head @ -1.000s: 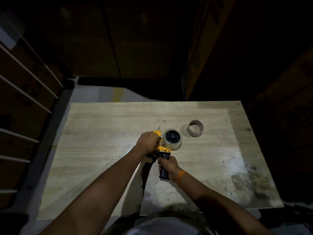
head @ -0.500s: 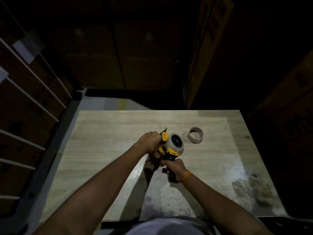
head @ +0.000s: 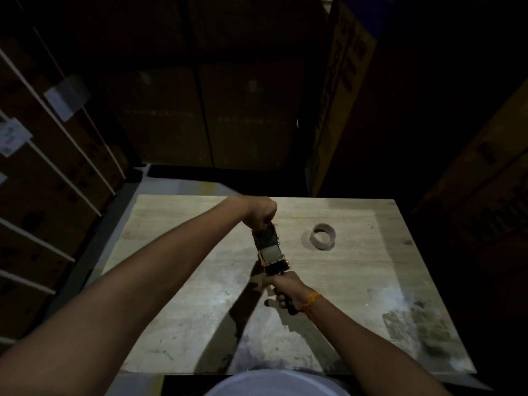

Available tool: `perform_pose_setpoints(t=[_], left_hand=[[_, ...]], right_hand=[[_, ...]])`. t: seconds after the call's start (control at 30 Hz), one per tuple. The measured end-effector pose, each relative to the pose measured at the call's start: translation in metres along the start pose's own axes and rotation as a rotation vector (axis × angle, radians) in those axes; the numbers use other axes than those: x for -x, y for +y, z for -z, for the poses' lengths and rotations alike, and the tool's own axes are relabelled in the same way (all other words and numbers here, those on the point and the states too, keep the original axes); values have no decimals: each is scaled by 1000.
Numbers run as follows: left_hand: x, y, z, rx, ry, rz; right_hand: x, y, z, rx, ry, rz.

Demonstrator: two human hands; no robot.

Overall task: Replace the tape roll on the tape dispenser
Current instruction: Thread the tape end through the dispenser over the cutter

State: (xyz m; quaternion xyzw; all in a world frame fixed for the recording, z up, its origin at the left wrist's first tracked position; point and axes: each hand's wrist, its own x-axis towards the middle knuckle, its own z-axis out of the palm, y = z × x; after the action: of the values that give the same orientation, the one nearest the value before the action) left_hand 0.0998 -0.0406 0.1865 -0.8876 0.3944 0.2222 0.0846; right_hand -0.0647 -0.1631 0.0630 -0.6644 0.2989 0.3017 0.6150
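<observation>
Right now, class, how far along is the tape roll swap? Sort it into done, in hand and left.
Done: the empty cardboard core lies on the table, and a roll seems mounted in the tape dispenser. In hand: the right hand holds the handle while the left hand pulls a strip of tape from the front. Left: probably just tearing off the strip.

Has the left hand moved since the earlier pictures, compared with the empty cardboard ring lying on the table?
Yes. The left hand has gone toward the table's far edge: it was nearer than the cardboard ring, and is now farther.
</observation>
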Motion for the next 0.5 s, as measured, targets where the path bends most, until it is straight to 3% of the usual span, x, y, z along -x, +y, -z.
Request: perform_pose_setpoints(t=[0.5], left_hand=[[14, -10, 47, -138, 91, -20]], right_hand=[[19, -16, -3, 77, -68, 156]])
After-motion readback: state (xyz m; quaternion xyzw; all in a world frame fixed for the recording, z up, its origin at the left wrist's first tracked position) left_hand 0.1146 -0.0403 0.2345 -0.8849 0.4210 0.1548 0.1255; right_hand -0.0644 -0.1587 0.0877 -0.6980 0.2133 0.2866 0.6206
